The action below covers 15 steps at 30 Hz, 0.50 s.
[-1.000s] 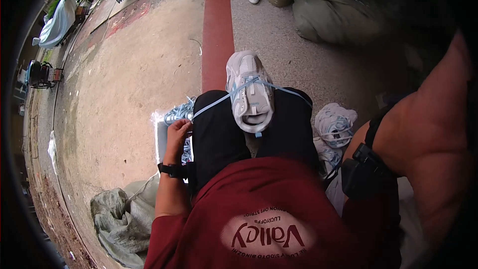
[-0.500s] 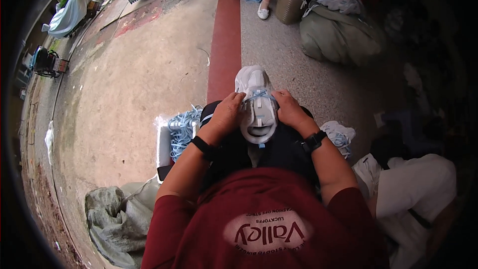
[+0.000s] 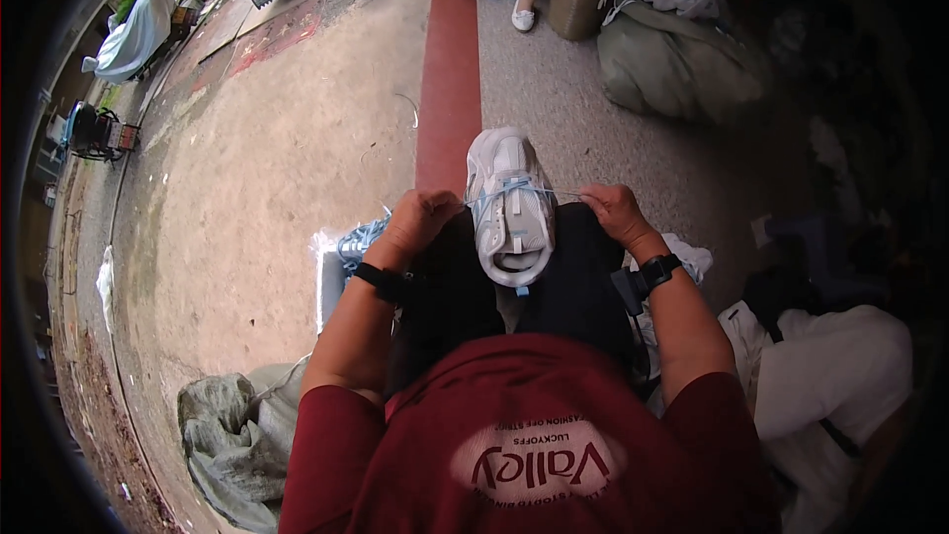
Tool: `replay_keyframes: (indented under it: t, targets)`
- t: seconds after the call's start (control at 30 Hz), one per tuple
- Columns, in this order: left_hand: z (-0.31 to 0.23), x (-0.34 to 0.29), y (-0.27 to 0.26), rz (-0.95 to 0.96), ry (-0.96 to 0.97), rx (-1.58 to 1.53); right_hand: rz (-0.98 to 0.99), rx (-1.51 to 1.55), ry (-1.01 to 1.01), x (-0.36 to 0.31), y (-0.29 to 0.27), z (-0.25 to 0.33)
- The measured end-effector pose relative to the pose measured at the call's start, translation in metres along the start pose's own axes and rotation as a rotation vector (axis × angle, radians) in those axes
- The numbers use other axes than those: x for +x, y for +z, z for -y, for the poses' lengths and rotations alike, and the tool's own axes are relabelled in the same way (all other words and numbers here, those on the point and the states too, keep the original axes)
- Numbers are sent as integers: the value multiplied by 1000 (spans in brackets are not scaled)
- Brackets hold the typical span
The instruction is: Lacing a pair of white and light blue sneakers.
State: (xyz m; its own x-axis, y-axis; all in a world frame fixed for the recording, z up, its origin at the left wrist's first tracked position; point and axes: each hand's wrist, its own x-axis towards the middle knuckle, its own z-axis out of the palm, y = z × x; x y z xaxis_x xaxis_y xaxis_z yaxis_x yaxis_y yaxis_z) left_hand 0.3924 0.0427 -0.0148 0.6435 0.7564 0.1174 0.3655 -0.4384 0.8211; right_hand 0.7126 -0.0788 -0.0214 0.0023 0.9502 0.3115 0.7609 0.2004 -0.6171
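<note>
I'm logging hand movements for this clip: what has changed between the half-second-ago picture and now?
The left hand has moved left and the right hand right, both away from the sides of the shoe. The blue lace now stretches out from the shoe to both hands. The shoe stays over the thighs, toe pointing away; the green sack lies as before.

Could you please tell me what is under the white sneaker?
The dark trousers show on both sides of the white sneaker, with speckled grey floor beyond its toe; its own body hides the sole and exactly what it touches.
</note>
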Motion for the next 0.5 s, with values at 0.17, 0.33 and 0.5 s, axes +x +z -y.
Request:
replay_keyframes:
  t: [0.17, 0.33, 0.5]
  targets:
    - [58, -54, -118, -56, -258, -184, -8, -60, 199, -8, -111, -65]
    - [61, -153, -256, -266, -769, -69, 61, -286, 218, -18, -264, -102]
    - [83, -250, -329, -500, -911, 48, -186, -700, 91, -108, -501, -159]
